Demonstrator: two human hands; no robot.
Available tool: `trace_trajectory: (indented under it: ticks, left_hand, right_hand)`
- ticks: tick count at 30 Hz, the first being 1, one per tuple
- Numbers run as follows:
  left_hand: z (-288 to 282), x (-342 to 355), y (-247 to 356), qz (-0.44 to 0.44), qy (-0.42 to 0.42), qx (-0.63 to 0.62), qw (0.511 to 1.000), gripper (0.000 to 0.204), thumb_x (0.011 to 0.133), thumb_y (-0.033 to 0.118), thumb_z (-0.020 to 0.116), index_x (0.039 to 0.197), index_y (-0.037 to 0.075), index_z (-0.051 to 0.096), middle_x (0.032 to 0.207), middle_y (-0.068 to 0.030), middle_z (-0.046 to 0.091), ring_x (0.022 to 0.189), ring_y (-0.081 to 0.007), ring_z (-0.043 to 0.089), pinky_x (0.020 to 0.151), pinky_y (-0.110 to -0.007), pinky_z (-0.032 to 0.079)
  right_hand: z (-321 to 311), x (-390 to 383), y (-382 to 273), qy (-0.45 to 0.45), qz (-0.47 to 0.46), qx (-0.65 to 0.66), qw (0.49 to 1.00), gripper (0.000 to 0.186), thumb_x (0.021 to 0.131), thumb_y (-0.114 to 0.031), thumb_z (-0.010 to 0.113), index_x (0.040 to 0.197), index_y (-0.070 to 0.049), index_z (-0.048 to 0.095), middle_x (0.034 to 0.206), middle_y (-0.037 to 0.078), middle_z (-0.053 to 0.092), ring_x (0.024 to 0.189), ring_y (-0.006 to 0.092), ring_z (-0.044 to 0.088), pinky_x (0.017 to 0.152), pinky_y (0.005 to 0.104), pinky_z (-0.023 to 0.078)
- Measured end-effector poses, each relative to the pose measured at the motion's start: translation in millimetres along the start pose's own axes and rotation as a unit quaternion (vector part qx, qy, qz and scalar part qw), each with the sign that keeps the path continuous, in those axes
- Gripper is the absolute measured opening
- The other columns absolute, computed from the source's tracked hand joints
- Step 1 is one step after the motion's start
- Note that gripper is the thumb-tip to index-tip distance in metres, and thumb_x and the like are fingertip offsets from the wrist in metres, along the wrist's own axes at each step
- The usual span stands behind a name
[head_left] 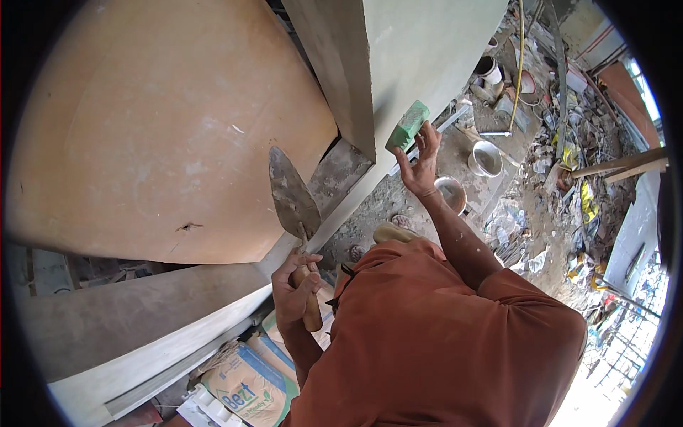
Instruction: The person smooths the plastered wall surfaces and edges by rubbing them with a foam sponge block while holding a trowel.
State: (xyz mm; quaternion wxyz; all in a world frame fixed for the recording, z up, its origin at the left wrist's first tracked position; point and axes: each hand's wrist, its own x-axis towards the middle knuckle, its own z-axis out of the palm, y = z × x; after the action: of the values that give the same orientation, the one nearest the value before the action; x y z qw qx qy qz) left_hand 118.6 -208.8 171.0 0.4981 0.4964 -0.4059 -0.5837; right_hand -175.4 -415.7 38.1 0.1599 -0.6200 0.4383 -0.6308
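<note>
My left hand (294, 285) is closed round the wooden handle of a pointed trowel (292, 196). The trowel's grey, stained blade points up and away, over a large tan sheet (178, 135). In my right hand (421, 165) is a green sponge block (408, 127) with a greyish, dusty face, gripped between thumb and fingers. The block is at the pale plastered wall face (420, 50); whether it touches the surface is hard to tell. Between the hands, the wall's grey edge meets a low plastered ledge (341, 174).
Several buckets stand on the littered floor at right, including a white bucket (485, 159) and a round tub (450, 193). Rubble (548, 185) and a wooden plank (619, 165) lie farther right. Paper sacks (252, 384) sit below the plastered ledge (142, 313) at lower left.
</note>
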Motion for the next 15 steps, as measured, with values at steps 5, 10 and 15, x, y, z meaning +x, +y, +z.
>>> trace_trajectory:
  ticks: [5,10,15]
  left_hand:
    - [-14.0,4.8,4.5,-0.008,-0.039,0.003,0.999,0.033,0.091,0.012,0.076,0.115,-0.006,0.064,0.090,-0.0045,0.057,0.064,-0.0099,0.052,0.057,-0.025,0.042]
    - [-14.3,13.2,4.9,-0.003,-0.059,0.014,0.998,0.032,0.092,0.013,0.076,0.115,-0.006,0.065,0.091,-0.0052,0.057,0.066,-0.0099,0.052,0.057,-0.025,0.043]
    - [-3.1,14.8,6.2,-0.006,-0.044,-0.008,0.999,0.032,0.093,0.010,0.073,0.118,-0.008,0.065,0.085,-0.0038,0.057,0.065,-0.0088,0.052,0.061,-0.023,0.043]
  right_hand:
    - [3.9,-12.7,-1.4,0.012,-0.009,0.005,1.000,0.091,0.086,-0.005,0.078,0.158,-0.010,0.022,0.145,0.023,0.033,0.134,0.0377,0.045,0.111,0.0490,0.045]
    - [15.0,5.8,2.2,0.018,-0.068,-0.057,0.996,0.088,0.084,-0.006,0.080,0.155,-0.007,0.029,0.140,0.027,0.042,0.128,0.0411,0.047,0.103,0.0496,0.046]
    - [22.2,23.6,1.8,-0.004,-0.098,-0.072,0.993,0.086,0.083,-0.006,0.081,0.154,-0.010,0.033,0.138,0.027,0.045,0.126,0.0431,0.047,0.106,0.0514,0.041]
